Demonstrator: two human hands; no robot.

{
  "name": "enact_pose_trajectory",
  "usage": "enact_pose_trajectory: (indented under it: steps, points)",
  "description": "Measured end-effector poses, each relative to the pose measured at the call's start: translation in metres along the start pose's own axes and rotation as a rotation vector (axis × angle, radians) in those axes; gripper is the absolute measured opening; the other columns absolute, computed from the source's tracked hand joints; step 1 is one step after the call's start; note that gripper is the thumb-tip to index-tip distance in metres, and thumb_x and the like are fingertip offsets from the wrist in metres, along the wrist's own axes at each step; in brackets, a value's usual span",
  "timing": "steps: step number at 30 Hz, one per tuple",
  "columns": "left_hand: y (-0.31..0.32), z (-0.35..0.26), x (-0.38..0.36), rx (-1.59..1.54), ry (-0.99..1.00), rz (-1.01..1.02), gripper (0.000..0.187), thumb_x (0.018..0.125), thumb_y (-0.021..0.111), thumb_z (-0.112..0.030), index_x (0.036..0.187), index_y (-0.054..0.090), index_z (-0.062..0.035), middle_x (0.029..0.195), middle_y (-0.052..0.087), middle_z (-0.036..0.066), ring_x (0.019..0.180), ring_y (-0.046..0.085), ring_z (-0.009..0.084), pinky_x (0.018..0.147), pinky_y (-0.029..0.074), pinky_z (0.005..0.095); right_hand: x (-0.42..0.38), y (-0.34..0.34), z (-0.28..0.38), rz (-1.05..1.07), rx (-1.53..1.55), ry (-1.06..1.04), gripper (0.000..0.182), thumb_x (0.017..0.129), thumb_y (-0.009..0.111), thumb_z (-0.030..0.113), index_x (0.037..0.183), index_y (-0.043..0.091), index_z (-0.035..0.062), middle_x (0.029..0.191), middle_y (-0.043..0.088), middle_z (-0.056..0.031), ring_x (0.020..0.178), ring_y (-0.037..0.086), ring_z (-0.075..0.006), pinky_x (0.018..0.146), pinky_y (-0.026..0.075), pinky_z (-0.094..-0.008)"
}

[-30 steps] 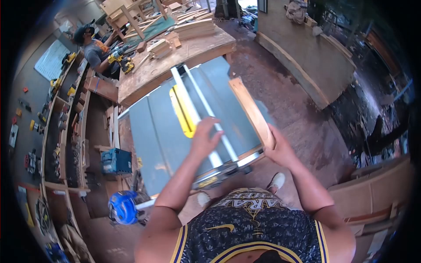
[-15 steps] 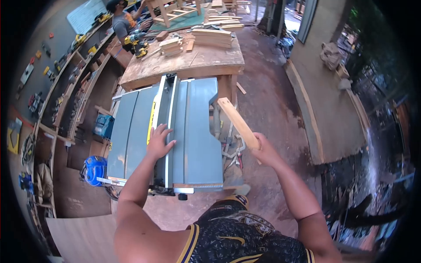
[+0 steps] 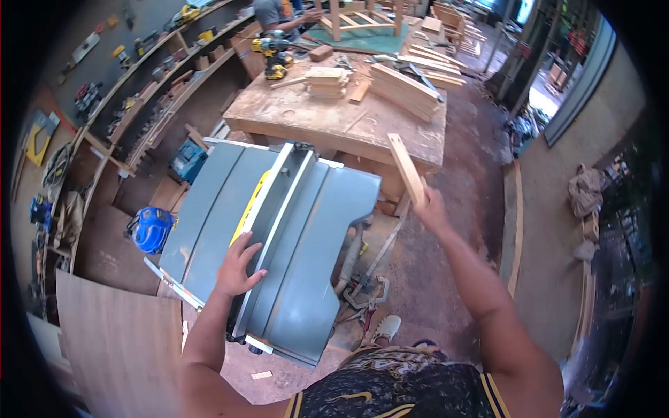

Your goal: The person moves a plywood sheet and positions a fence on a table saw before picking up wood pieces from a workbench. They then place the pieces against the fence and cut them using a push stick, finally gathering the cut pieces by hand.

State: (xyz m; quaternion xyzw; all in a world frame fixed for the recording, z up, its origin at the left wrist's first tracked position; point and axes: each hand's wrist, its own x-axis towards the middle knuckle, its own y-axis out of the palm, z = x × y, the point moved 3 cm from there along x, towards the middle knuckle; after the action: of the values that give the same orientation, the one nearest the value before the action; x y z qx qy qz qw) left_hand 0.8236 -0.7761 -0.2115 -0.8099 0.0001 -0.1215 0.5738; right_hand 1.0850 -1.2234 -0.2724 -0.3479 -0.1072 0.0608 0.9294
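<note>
My left hand [image 3: 240, 268], fingers spread, lies over the long rip fence [image 3: 268, 182] of a grey table saw [image 3: 296, 254]. Whether its palm presses on the fence cannot be made out. My right hand [image 3: 433, 209] is closed around the lower end of a pale wooden slat [image 3: 405, 164]. The slat tilts up and away from me, to the right of the saw, and its upper end overlaps the workbench's near corner in view. Small dark marks show near that upper end.
Beyond the saw stands a wooden workbench [image 3: 306, 120] with stacked slats [image 3: 404, 90] and a yellow cordless drill [image 3: 275, 59]. Clamps [image 3: 369, 299] lie right of the saw; a blue rounded machine [image 3: 153, 230] is at left. A co-worker [image 3: 270, 15] stands behind the bench.
My view has shifted, so the saw appears turned and the bench sits further right. My right hand has carried the slat forward, nearer the bench. My left hand stays at the fence.
</note>
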Motion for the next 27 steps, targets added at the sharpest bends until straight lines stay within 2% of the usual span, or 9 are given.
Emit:
enact_pose_trajectory:
  steps: [6, 11, 14, 18, 19, 20, 21, 23, 27]
  points:
    - [0.000, -0.005, 0.000, 0.054, -0.157, -0.143, 0.064, 0.071, 0.075, -0.030, 0.127, 0.053, -0.0098, 0.134, 0.046, 0.017, 0.123, 0.045, 0.0379, 0.102, 0.040, 0.0458, 0.155, 0.007, -0.028, 0.103, -0.170, -0.071, 0.051, 0.070, 0.069, 0.021, 0.116, 0.058, 0.0034, 0.114, 0.055, -0.0252, 0.108, 0.055, -0.0396, 0.094, 0.046, -0.0458]
    - [0.004, -0.005, 0.012, 0.186, -0.215, -0.238, 0.057, 0.074, 0.072, -0.038, 0.118, 0.056, -0.0045, 0.104, 0.058, 0.015, 0.100, 0.056, 0.0351, 0.090, 0.045, 0.0439, 0.254, 0.030, -0.069, 0.230, -0.546, -0.103, 0.057, 0.072, 0.073, 0.026, 0.122, 0.055, 0.0051, 0.125, 0.050, -0.0228, 0.118, 0.050, -0.0393, 0.099, 0.043, -0.0454]
    - [0.020, -0.002, 0.037, 0.190, -0.553, -0.277, 0.057, 0.075, 0.071, -0.040, 0.115, 0.057, -0.0020, 0.097, 0.060, 0.014, 0.095, 0.058, 0.0324, 0.088, 0.046, 0.0408, 0.320, 0.039, -0.010, 0.161, -0.356, -0.544, 0.064, 0.073, 0.073, 0.026, 0.130, 0.051, 0.0057, 0.134, 0.047, -0.0199, 0.125, 0.045, -0.0368, 0.104, 0.039, -0.0430]
    - [0.068, -0.033, 0.233, -0.073, -0.485, -0.712, 0.048, 0.081, 0.067, -0.032, 0.116, 0.057, -0.0010, 0.100, 0.062, 0.012, 0.095, 0.060, 0.0254, 0.088, 0.047, 0.0369, 0.488, 0.105, 0.064, 0.294, -0.048, -0.544, 0.060, 0.080, 0.069, 0.038, 0.126, 0.056, 0.0027, 0.125, 0.056, -0.0210, 0.120, 0.052, -0.0346, 0.101, 0.042, -0.0426]
    - [0.082, -0.034, 0.299, -0.211, -0.583, -0.715, 0.046, 0.084, 0.064, -0.021, 0.123, 0.054, -0.0003, 0.110, 0.062, 0.013, 0.103, 0.059, 0.0263, 0.094, 0.045, 0.0372, 0.523, 0.108, 0.094, 0.434, -0.019, -0.401, 0.056, 0.083, 0.065, 0.045, 0.117, 0.063, 0.0009, 0.114, 0.064, -0.0216, 0.109, 0.059, -0.0359, 0.096, 0.045, -0.0429]
    - [0.096, -0.029, 0.365, -0.472, -0.760, -0.706, 0.049, 0.088, 0.060, -0.014, 0.133, 0.046, 0.0001, 0.123, 0.057, 0.016, 0.114, 0.056, 0.0264, 0.100, 0.042, 0.0375, 0.576, 0.155, 0.081, 0.317, 0.024, -0.440, 0.058, 0.083, 0.063, 0.049, 0.110, 0.066, -0.0018, 0.107, 0.068, -0.0215, 0.102, 0.064, -0.0358, 0.091, 0.049, -0.0421]
    - [0.108, -0.017, 0.427, -0.697, -0.774, -0.775, 0.052, 0.093, 0.055, -0.017, 0.140, 0.039, 0.0003, 0.134, 0.051, 0.017, 0.123, 0.051, 0.0252, 0.104, 0.038, 0.0372, 0.603, 0.158, 0.096, 0.445, 0.039, -0.351, 0.064, 0.084, 0.061, 0.055, 0.112, 0.065, -0.0034, 0.111, 0.067, -0.0217, 0.103, 0.064, -0.0359, 0.090, 0.049, -0.0412]
    - [0.157, 0.040, 0.507, -1.055, -0.970, -0.726, 0.070, 0.098, 0.046, -0.051, 0.149, 0.025, -0.0079, 0.151, 0.028, 0.018, 0.139, 0.031, 0.0284, 0.107, 0.033, 0.0477, 0.663, 0.204, 0.097, 0.619, -0.077, -0.289, 0.074, 0.084, 0.057, 0.062, 0.114, 0.063, -0.0055, 0.114, 0.065, -0.0240, 0.104, 0.063, -0.0363, 0.090, 0.048, -0.0412]
    - [0.182, 0.102, 0.614, -1.331, -1.180, -0.741, 0.082, 0.093, 0.047, -0.061, 0.151, 0.022, -0.0092, 0.153, 0.028, 0.014, 0.141, 0.028, 0.0286, 0.108, 0.031, 0.0518, 0.704, 0.250, 0.098, 0.708, -0.162, -0.300, 0.094, 0.079, 0.044, 0.081, 0.098, 0.069, -0.0077, 0.098, 0.068, -0.0248, 0.095, 0.065, -0.0369, 0.083, 0.049, -0.0430]
